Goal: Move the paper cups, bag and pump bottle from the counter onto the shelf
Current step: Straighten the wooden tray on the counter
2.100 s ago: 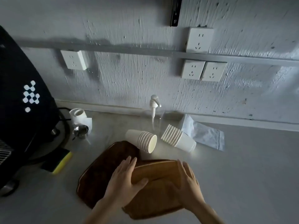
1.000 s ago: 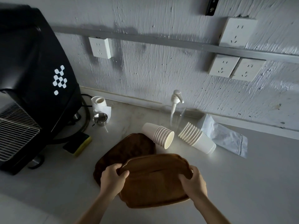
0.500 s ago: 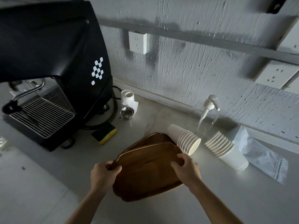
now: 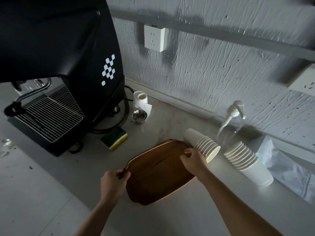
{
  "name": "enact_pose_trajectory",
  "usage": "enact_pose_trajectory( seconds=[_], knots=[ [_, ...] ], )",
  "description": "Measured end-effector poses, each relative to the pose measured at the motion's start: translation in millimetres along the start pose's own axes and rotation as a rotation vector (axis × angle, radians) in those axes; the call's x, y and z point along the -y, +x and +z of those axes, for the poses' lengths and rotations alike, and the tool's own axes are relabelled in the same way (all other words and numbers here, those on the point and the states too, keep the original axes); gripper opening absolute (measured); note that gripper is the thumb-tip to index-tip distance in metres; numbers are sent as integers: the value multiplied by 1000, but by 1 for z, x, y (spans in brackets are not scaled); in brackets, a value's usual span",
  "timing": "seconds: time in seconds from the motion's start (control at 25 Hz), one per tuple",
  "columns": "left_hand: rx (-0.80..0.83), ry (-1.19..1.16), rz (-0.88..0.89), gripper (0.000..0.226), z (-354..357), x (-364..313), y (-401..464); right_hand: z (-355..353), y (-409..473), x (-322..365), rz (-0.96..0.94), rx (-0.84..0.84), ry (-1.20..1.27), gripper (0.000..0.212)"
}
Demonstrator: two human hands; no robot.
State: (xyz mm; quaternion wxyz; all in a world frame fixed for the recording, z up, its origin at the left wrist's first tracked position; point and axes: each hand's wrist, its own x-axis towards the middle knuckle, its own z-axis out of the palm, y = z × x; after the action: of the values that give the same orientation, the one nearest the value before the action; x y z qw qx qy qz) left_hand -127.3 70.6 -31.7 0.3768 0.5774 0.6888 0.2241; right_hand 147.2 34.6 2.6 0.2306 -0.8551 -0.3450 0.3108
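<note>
Both hands pinch wooden tray (image 4: 158, 174) rims: left hand (image 4: 113, 183) lower centre, right hand (image 4: 193, 160) mid-frame, likely clearing space. Paper cups (image 4: 202, 145), pump bottle (image 4: 233, 116), bag (image 4: 288, 169) lie untouched at right.

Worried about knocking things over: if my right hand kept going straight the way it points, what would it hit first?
Probably the nearer lying stack of white paper cups, right beside your right hand gripping the brown wooden tray; depth is uncertain.
</note>
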Motion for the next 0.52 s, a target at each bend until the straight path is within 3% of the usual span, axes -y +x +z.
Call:
enact_pose_trajectory(
  seconds=[0.28,0.52],
  knots=[
    [-28,1,-12,5,1,-4,9,10,17,0,8,2,72,46],
    [-25,-24,-37,9,1,1,14,20,-6,-20,68,-179,351,51]
  ],
)
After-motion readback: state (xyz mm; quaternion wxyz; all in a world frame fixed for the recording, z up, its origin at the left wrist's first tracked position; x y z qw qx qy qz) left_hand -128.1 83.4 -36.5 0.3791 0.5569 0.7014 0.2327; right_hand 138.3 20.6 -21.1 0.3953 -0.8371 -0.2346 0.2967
